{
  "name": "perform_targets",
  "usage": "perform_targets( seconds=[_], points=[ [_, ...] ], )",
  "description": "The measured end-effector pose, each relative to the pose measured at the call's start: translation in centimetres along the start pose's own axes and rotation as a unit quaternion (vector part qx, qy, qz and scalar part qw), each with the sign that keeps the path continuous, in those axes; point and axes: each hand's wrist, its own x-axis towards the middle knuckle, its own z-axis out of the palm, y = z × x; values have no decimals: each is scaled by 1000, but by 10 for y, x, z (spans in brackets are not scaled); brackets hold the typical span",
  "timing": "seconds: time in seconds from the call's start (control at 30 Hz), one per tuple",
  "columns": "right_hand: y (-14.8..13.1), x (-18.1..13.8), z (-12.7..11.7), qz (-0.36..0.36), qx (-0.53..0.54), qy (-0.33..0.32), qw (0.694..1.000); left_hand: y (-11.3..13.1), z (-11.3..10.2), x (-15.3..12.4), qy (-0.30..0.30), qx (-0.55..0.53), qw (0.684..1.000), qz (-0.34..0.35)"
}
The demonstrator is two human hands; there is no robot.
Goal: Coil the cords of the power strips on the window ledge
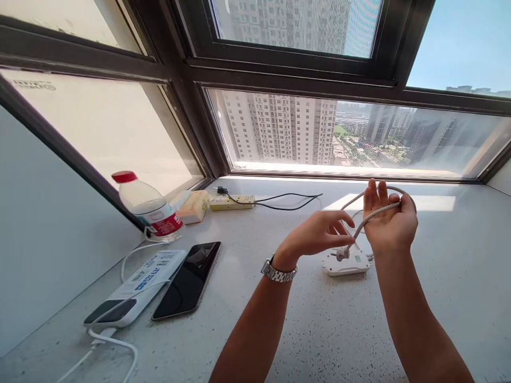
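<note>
My right hand (388, 219) is raised above the sill, palm up, with a loop of grey-white cable (373, 213) lying across the palm and its fingers curled loosely round it. My left hand (319, 234), a metal watch on the wrist, pinches the same cable lower down, near where it enters a white power strip (346, 263). The strip lies flat on the speckled stone sill (319, 330) just below both hands.
At left lie a black phone (187, 279), a white power bank or strip with blue print (138, 287) and its white cords. A red-capped water bottle (148, 206), a tissue pack (194, 206) and a yellowish power strip with a black cord (233, 201) stand near the window.
</note>
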Motion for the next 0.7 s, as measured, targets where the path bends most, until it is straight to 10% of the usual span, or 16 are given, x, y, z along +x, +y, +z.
perform_targets(
  seconds=[0.13,0.43,0.6,0.7],
  points=[
    [0,-2,2,-5,13,-21,1000,-5,3,2,53,67,996,16],
    [-30,-1,-6,-54,13,-143,988,-32,18,18,-128,174,976,-13],
    [-41,31,-25,-60,-97,-71,991,-30,-12,5,22,-87,996,-8],
    [-37,38,-27,9,-200,-84,976,-30,-28,2,201,-285,937,17]
  ],
)
